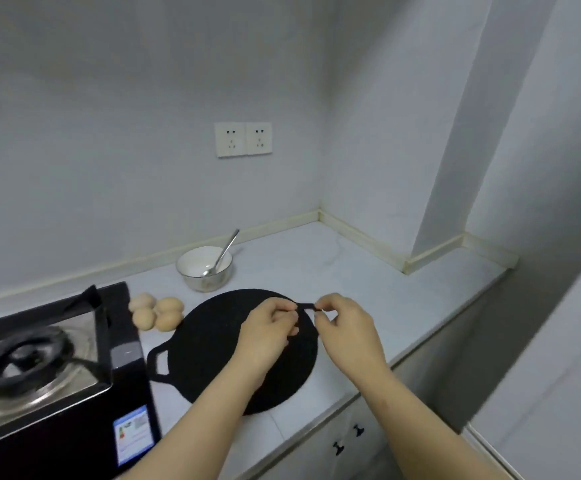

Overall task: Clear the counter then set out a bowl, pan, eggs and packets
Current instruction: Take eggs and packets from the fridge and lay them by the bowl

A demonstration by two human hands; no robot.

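Far left of the fingers: black gas stove (39, 358), its right edge just beside the pan's loop handle (159, 362). Left of the fingers and farther back: four eggs (157, 311) in a tight cluster, wedged between stove corner and pan rim. Beyond the fingers, near the back wall: white bowl (204, 268), apart from the pan, with a metal spoon (223, 252) leaning on its right rim. Directly under the fingers: flat round black pan (212, 341), lying on the white counter (368, 271), near rim close to the counter's front edge. Left hand (270, 329) over the pan's far right rim, fingers curled, tips pinching the inner end of a small black handle (308, 306). Right hand (346, 323) just beside it, thumb and forefinger pinching that handle's outer end, other fingers loosely bent. Right of the fingers: bare counter running to the corner upstand and the wall step. Below, toward the front: cabinet doors (347, 434) with dark pulls.
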